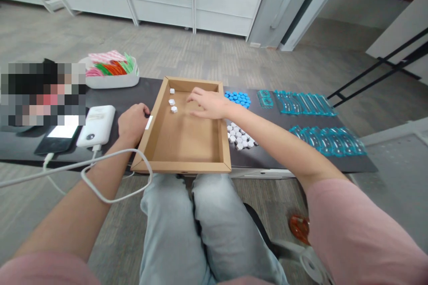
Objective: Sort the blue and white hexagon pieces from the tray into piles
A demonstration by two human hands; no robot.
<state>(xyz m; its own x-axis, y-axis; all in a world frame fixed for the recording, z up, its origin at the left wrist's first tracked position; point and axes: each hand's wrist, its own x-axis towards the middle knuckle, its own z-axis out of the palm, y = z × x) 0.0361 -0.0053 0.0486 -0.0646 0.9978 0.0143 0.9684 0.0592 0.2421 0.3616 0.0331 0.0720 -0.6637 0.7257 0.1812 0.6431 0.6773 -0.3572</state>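
My right hand (209,104) reaches over the inside of a brown cardboard tray (183,167), fingers spread, with nothing visible in them. To its left, along the tray's left side, lie three small white pieces: a far one (172,91), a middle one (171,102) and a near one (174,109). Just outside the tray's left wall my left hand (133,122) rests on the dark table, its fingers curled into a fist. No object shows in it. White hexagonal pieces (240,137) lie in a group right of the tray, partly under my right forearm.
Blue pieces (238,99) sit beyond the white ones. Clear teal plastic parts (306,103) line the table's right side. On the left are a white power bank (96,125), a phone (60,136), a white cable (113,198) and a white basket (113,81) of colourful items.
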